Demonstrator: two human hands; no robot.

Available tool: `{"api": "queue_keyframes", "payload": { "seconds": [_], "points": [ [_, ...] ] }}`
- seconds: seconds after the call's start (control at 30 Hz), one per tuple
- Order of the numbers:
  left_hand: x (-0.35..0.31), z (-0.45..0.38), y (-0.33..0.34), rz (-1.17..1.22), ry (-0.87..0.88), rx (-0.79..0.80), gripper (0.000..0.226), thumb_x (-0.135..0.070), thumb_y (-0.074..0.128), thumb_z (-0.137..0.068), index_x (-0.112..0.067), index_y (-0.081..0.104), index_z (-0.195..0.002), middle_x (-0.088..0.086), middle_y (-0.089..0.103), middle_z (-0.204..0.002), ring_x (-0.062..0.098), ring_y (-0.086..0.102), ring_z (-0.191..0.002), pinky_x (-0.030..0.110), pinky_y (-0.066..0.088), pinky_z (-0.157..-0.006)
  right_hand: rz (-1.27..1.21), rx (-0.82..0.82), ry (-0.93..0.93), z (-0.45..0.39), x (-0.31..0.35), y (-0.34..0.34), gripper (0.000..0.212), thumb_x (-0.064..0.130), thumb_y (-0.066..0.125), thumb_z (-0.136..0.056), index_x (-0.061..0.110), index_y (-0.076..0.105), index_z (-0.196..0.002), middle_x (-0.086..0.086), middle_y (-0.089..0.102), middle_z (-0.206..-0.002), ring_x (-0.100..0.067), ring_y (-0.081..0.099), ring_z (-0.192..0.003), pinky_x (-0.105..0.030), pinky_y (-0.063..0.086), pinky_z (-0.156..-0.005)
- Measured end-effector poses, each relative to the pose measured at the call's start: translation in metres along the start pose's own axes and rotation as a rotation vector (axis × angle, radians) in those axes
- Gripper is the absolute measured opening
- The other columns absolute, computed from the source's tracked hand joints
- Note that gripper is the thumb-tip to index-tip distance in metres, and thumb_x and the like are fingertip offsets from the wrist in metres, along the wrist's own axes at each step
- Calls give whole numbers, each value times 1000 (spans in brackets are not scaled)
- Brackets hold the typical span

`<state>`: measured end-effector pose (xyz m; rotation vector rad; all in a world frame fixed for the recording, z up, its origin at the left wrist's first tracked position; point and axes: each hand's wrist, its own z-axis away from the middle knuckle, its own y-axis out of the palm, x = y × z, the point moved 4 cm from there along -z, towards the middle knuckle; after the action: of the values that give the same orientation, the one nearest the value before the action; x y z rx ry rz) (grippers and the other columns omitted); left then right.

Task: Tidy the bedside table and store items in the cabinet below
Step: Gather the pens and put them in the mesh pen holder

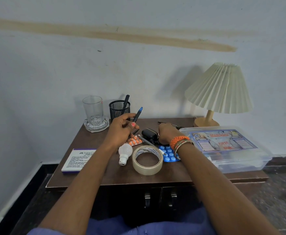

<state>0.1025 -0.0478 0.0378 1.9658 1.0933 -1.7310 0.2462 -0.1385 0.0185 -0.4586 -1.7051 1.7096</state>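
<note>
Head view: left hand pinches raised pen, right hand perhaps curled.

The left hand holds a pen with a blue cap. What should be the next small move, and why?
Probably drop the blue-capped pen into the black mesh pen holder. The left hand grips it just in front of the holder, which stands upright, already contains one pen and has room. The right hand rests near another pen.
</note>
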Motion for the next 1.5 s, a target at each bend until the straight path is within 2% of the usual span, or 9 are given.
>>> {"api": "queue_keyframes", "payload": {
  "seconds": [0.13,0.23,0.33,0.47,0.83,1.13,1.3,1.43,1.5],
  "points": [
    [-1,1,-1,-15,14,-1,25,-5,54,-92,-27,57,-104,-4,68,-81,15,55,-53,18,47,-42,-196,-225,-2,-6,-1,-19,29,9,58,-88,6,56,-117,-18,59,-119,-33,59,-107,-37,48,-90],
    [0,1,0,-16,0,3,21,-6,57,-90,-24,59,-101,-5,68,-83,15,57,-54,19,48,-42,-846,-474,-32,-3,1,-47,33,6,58,-86,13,62,-118,-13,66,-94,-28,66,-87,-40,55,-82],
    [-1,0,0,-22,-5,3,21,-8,59,-90,-22,60,-105,-4,68,-85,14,58,-53,18,47,-41,-1411,-437,-24,4,7,-57,33,-4,60,-85,10,63,-116,-11,67,-81,-19,66,-69,-26,55,-64],
    [-3,1,2,1,7,13,21,-8,59,-90,-20,61,-107,-3,70,-85,14,58,-52,19,47,-41,-1721,-292,-11,11,14,-51,29,-10,60,-86,2,62,-112,-14,66,-80,-21,67,-68,-25,60,-65],
    [-7,3,0,7,14,8,19,-9,60,-89,-23,60,-102,-4,70,-83,10,58,-50,19,48,-42,-1812,-323,-56,11,14,-52,23,-10,61,-85,1,62,-105,-18,67,-85,-24,69,-72,-30,61,-72],
    [-10,5,3,55,-3,-69,14,-9,58,-90,-17,61,-102,-2,69,-79,14,52,-50,22,46,-40,-1513,-189,-132,13,31,-46,22,-2,55,-89,9,66,-105,-10,68,-86,-18,66,-73,-25,57,-61],
    [-18,7,8,-61,35,-262,15,-14,60,-89,-20,66,-77,-3,69,-71,3,56,-58,23,47,-65,-1422,-265,-69,12,33,-43,48,-15,28,-82,7,66,-101,-5,61,-80,-14,56,-72,-28,52,-59],
    [-22,10,16,-118,37,-359,9,-13,63,-86,-10,69,-80,6,71,-76,9,63,-67,4,42,-58,-1400,-346,-37,12,33,-44,43,-16,27,-81,6,63,-90,-5,59,-76,-15,55,-70,-28,50,-56],
    [-21,12,22,-105,30,-388,8,-12,63,-85,-9,70,-82,9,71,-77,19,67,-77,19,52,-70,-1410,-373,-34,11,32,-43,42,-18,27,-79,6,61,-79,-8,59,-76,-17,57,-69,-30,51,-55]
  ]
}}
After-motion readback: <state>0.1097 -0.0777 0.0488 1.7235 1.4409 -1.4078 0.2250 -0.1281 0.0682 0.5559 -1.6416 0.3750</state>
